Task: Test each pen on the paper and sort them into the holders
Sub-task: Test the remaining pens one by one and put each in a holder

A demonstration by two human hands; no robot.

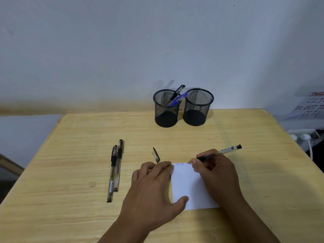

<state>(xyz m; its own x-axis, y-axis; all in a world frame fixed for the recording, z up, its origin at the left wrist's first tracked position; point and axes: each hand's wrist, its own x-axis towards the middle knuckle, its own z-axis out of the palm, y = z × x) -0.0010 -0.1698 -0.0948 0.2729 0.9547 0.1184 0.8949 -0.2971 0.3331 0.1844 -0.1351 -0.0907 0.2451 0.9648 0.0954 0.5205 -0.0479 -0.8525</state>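
Pale wooden desk (pixel 73 155) against a bluish-white wall, seen from above and slightly behind two bare forearms.

Right hand (pixel 215 171) curled round an uncapped pen (pixel 228 149), pinching the dark grip between thumb and fingers, tip meeting the far right corner of a small white paper (pixel 187 186). Faint blue marks visible along the paper's far edge; too small to read. Left hand (pixel 154 181) spread flat, fingers resting on the paper's left edge and thumb pressing its near corner, pinning it down.

Just beyond the left fingertips, a loose pen cap (pixel 156 155) lying on the wood, apart from the paper. Further left, two capped pens (pixel 115 171) lying side by side, touching, seemingly waiting to be tested. At the far edge, two black mesh holders touching: left holder (pixel 165 109) with a black pen and a blue pen leaning in it, right holder (pixel 198 106) apparently empty. At the far right, a handwritten CCTV notice (pixel 310 106) and a white power strip (pixel 303 135).

For this step, probably best: keep the left palm firm so the paper cannot slide, draw one short light stroke on blank space clear of the blue marks, judge the ink, then recap before dropping the pen into a holder. Risk: tip running off the paper's corner onto the desk.
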